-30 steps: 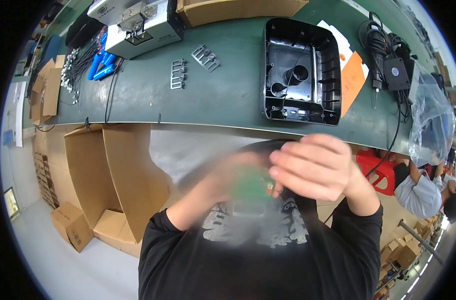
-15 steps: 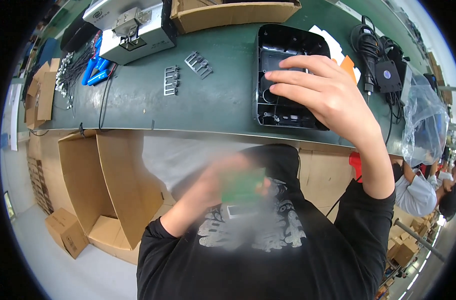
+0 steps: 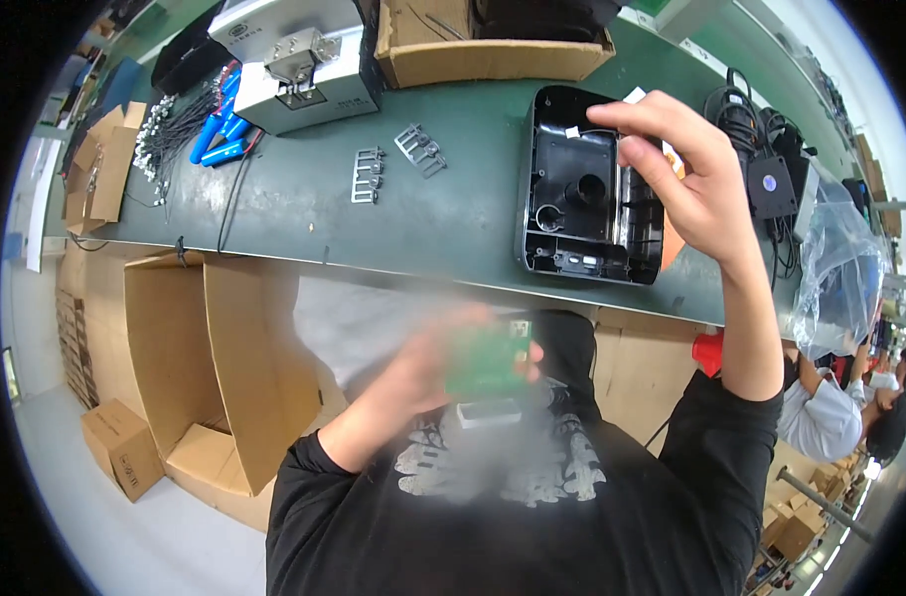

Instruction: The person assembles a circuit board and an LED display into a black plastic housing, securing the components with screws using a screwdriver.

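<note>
A: Nearest, the left hand [image 3: 428, 368] is holding a small green circuit board [image 3: 488, 360] close to the chest, fingers curled around its edge. It is blurred, so I cannot tell how firmly it is gripping.

B: If that grip is loose, the board could be slipping down onto the lap, clear of the surface [image 3: 294, 199].

A: Farther out, the right hand [image 3: 691, 179] is reaching over the black plastic housing [image 3: 587, 194], thumb and fingers pinching together at its far right edge.

B: The housing is lying open side up near the surface's front edge. A tug from one corner could be tilting it or sliding it off.

A: And the orange sheet [image 3: 674, 238] is peeking out from under it.
</note>
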A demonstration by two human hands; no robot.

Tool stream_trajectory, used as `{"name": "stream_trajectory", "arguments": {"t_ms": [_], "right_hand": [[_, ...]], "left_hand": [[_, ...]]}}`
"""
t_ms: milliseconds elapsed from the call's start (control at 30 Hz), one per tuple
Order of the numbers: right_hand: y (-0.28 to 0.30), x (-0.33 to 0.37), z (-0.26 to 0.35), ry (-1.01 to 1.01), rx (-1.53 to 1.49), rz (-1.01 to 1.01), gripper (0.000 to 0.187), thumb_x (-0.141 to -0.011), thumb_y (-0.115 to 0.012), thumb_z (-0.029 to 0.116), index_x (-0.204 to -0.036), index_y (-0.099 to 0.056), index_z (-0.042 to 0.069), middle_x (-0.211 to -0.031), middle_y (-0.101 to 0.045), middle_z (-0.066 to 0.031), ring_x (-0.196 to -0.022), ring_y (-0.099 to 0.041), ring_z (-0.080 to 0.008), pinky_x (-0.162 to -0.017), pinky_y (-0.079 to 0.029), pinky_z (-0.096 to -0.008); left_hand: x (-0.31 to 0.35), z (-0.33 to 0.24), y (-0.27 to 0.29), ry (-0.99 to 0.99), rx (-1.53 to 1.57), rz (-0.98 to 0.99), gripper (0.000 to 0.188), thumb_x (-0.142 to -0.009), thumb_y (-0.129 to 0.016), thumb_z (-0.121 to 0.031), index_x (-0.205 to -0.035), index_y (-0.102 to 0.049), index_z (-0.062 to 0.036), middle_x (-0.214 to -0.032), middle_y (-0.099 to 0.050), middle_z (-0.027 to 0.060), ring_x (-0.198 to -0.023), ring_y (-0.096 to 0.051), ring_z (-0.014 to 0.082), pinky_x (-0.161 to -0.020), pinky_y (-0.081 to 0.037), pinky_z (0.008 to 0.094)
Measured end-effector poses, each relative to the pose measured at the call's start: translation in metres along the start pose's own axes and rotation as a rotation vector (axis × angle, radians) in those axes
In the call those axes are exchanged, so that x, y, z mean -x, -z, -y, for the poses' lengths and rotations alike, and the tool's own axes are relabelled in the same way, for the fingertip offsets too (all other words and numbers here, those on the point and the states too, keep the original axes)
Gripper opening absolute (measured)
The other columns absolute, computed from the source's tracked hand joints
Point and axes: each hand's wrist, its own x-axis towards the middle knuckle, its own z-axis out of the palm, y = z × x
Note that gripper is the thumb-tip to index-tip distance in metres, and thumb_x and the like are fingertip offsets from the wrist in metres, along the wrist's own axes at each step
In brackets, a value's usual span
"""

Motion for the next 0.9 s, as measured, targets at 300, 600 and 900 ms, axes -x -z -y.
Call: {"name": "stream_trajectory", "arguments": {"t_ms": [300, 600, 900], "right_hand": [[-0.016, -0.001, -0.002, 0.034, -0.260, -0.038, 0.010, -0.077, -0.067, 0.005, -0.086, -0.069, 0.003, -0.081, -0.065, -0.0066, -0.077, -0.061, -0.0155, -0.067, -0.046, -0.0252], [-0.021, 0.006, 0.005, -0.035, -0.341, -0.050, 0.007, -0.078, -0.065, 0.004, -0.084, -0.063, 0.001, -0.082, -0.063, -0.0062, -0.079, -0.060, -0.0177, -0.071, -0.046, -0.0277], [-0.018, 0.009, 0.005, 0.068, -0.301, -0.076, 0.007, -0.078, -0.063, 0.003, -0.085, -0.061, 0.002, -0.081, -0.062, -0.0071, -0.080, -0.060, -0.0228, -0.073, -0.046, -0.0311]], "left_hand": [[-0.028, -0.021, -0.037, -0.047, -0.126, -0.115, 0.061, -0.087, -0.052, -0.053, -0.128, -0.037, -0.0102, -0.123, -0.045, 0.0315, -0.109, -0.053, 0.0414, -0.086, -0.049, 0.0455], [-0.042, -0.035, -0.065, 0.026, -0.163, -0.225, 0.079, -0.085, -0.050, -0.059, -0.138, -0.025, -0.0050, -0.120, -0.049, 0.0295, -0.106, -0.057, 0.0385, -0.081, -0.054, 0.0422], [-0.057, -0.059, -0.097, -0.017, -0.525, -0.333, 0.092, -0.083, -0.050, -0.062, -0.143, -0.015, -0.0021, -0.116, -0.052, 0.0257, -0.102, -0.060, 0.0354, -0.080, -0.055, 0.0395]]}}
